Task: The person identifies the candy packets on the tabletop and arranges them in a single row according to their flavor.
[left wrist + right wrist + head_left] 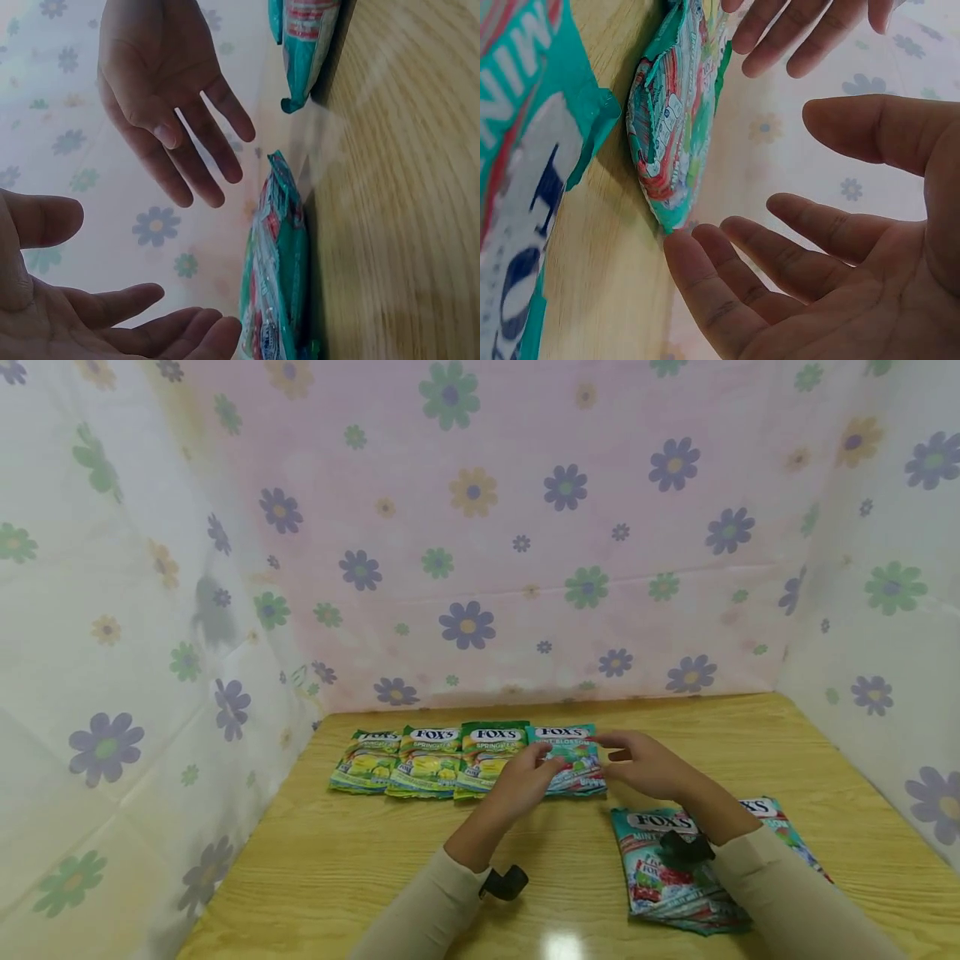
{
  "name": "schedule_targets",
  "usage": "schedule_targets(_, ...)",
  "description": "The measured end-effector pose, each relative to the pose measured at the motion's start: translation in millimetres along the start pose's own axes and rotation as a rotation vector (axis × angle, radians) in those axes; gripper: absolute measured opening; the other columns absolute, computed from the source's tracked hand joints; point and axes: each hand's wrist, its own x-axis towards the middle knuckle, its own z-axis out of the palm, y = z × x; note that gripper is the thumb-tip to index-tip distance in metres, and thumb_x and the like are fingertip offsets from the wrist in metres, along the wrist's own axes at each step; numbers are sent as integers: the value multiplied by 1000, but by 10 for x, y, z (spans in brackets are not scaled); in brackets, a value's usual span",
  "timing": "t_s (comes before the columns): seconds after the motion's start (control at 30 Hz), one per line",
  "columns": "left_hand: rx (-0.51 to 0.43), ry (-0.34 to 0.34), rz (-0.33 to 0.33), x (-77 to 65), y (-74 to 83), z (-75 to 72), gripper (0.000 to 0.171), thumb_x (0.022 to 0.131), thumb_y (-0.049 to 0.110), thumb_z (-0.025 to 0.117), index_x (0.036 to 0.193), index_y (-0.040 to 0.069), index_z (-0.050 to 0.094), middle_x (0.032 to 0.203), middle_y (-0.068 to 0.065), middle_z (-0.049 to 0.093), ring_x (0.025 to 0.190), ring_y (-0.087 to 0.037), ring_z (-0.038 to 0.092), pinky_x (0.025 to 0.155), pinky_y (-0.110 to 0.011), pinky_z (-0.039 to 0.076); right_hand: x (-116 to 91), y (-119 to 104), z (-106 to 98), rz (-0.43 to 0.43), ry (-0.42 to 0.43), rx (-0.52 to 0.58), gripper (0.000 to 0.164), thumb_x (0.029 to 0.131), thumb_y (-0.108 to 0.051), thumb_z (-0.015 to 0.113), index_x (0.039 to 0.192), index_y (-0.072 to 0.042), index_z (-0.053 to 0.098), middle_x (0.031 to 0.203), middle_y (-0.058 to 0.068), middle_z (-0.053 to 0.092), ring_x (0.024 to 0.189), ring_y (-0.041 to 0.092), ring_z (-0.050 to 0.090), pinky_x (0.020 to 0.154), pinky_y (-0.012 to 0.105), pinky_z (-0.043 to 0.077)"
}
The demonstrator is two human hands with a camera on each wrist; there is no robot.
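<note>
Green packets (426, 768): three | teal packets (581, 758): three visible | left hand (522, 783), right hand (648, 767): unclenched, fingers apart

Gloss Meets Matt

Straight to the shine: the teal packet (576, 767) is slick plastic film, catching light along its crinkles! Alongside, the green-and-yellow packets (425, 766) answer in smooth, glossy plastic with ruffled edges. Nearer, the front teal packets (667, 877) wear the same shiny, puckered wrap. Underneath, the table (322, 877) shows streaky wood grain, smooth, with a bright glare on its near side! Behind, the flowered backdrop (517, 577) looks like matt cloth, lightly creased. Sleeves (427, 906): plain matt fabric. Black wrist pieces (510, 883): smooth, apparently plastic.
</note>
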Motion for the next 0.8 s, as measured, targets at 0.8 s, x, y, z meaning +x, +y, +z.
schedule_targets(0.8, -42, -138, 38, -224, 44, 262, 62, 107, 48, 52, 156, 10, 44, 135, -4, 63, 103, -26, 71, 79, -40, 62, -858, 81, -207, 80, -3, 55, 63, 104, -27, 65, 151, 8, 43, 144, 33, 53, 122, 42, 65, 76, 36, 62)
